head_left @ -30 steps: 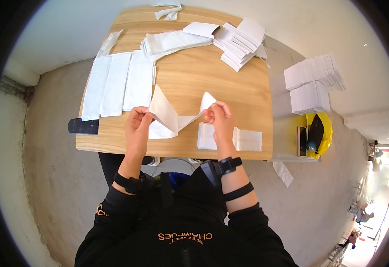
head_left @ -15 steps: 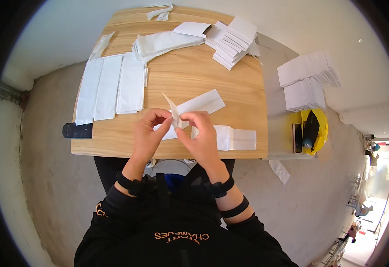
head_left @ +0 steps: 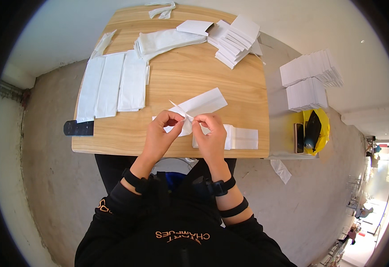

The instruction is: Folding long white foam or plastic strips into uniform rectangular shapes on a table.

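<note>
A person (head_left: 183, 213) in black works at a wooden table (head_left: 181, 73), pinching a piece of white paper (head_left: 186, 130) just above the near edge. The left hand (head_left: 160, 135) grips it between thumb and forefinger; the right hand (head_left: 210, 137), thumb and forefinger likewise closed, grips it alongside, fingertips nearly meeting. A long white strip (head_left: 207, 102) lies just beyond; whether the two join is hidden. Folded white sheets (head_left: 244, 139) rest beside the right hand, three white stacks (head_left: 109, 84) farther left.
</note>
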### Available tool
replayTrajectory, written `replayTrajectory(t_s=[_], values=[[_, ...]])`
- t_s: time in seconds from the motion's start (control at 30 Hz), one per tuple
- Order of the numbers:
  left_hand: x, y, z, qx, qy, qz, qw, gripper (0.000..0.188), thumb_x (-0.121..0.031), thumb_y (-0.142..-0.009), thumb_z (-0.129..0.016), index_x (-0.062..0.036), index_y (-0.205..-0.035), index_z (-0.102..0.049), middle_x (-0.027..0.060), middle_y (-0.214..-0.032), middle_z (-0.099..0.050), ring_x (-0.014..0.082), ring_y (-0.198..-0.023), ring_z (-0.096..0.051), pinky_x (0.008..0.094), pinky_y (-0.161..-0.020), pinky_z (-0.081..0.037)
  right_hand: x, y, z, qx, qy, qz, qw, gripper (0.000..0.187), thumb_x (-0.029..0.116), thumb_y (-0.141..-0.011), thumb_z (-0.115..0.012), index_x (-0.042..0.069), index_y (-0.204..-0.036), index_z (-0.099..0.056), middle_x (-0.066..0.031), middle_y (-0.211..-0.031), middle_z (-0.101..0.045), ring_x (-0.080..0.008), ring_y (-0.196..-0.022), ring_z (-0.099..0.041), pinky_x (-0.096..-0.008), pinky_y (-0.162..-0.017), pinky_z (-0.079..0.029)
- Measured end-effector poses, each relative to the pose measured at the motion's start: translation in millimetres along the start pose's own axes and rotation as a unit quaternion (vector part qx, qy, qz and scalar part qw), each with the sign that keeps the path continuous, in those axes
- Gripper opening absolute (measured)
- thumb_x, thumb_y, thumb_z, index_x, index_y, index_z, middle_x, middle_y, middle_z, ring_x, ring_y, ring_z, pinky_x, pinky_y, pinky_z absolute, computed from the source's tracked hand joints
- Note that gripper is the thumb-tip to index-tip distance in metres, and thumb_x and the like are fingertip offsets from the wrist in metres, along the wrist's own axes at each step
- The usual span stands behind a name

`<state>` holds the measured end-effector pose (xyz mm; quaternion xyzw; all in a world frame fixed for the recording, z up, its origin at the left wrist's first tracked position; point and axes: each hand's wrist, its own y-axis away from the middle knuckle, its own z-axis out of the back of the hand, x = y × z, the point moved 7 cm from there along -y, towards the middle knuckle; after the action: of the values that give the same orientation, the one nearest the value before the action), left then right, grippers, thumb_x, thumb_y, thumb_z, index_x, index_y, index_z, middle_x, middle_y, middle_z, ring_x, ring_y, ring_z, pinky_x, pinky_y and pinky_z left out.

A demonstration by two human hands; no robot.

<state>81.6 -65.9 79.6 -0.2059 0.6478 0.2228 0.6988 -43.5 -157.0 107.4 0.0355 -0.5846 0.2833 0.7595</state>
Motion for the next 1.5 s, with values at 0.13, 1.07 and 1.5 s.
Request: replayTrajectory(t_s=[0.13, 1.07, 1.5], values=[[1.4, 0.9, 1.3, -0.023, 0.015, 0.010, 1.000, 0.009, -0.007, -0.085, -0.066, -0.0005, -0.090, -0.063, 0.0014, -0.084, -0.064, 0.0091, -0.079, -0.059, 0.0243, -0.074, -0.047, -5.2, 2.0, -4.9, 0.046, -0.044, -0.032, 0.997, 0.005, 0.005, -0.079, -0.066, 0.004, -0.084, -0.066, -0.0089, -0.088, -0.062, -0.0225, -0.082, -0.061, -0.0319, -0.073, -0.048], [3.9, 5.4, -3.8, -0.009, 0.000, 0.015, 1.000, 0.010, -0.006, -0.084, -0.066, 0.0003, -0.091, -0.063, 0.0036, -0.086, -0.065, 0.0109, -0.080, -0.059, 0.0246, -0.075, -0.048, 9.6, 3.2, -2.3, 0.045, 0.038, 0.004, 0.998, 0.009, 0.006, -0.074, -0.069, 0.009, -0.081, -0.064, -0.0055, -0.086, -0.058, -0.0221, -0.073, -0.060, -0.0300, -0.053, -0.046], [-0.8, 7.4, -7.0, 0.005, -0.022, -0.013, 1.000, 0.011, -0.005, -0.082, -0.067, 0.0002, -0.090, -0.063, 0.0043, -0.085, -0.065, 0.0117, -0.081, -0.060, 0.0256, -0.075, -0.048, 1.2, 5.8, -4.5, 0.062, 0.024, 0.021, 0.998, 0.011, 0.004, -0.074, -0.069, 0.007, -0.082, -0.063, -0.0075, -0.086, -0.058, -0.0239, -0.077, -0.060, -0.0311, -0.060, -0.047]])
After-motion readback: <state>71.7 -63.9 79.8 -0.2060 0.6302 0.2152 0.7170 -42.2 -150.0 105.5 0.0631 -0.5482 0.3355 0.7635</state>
